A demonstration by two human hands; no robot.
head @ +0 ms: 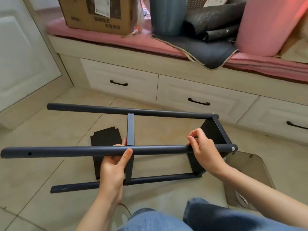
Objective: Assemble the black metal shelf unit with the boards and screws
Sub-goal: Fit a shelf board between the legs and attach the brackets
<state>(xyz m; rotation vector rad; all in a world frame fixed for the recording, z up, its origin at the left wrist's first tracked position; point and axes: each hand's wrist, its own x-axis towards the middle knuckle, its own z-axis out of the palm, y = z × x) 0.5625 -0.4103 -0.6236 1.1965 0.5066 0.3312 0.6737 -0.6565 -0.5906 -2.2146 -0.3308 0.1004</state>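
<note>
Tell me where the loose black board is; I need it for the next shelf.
Head view: the loose black board lies on the floor tiles left of centre, behind the near pole, just beyond the left hand.

Half-built black shelf frame (133, 150) on its side, loose board (106, 137) beneath.

Black shelf frame (116, 150), beige tiled floor (50, 130), pink cushion (266, 25), brown cardboard box (98, 15), blue jeans (166, 220).
</note>
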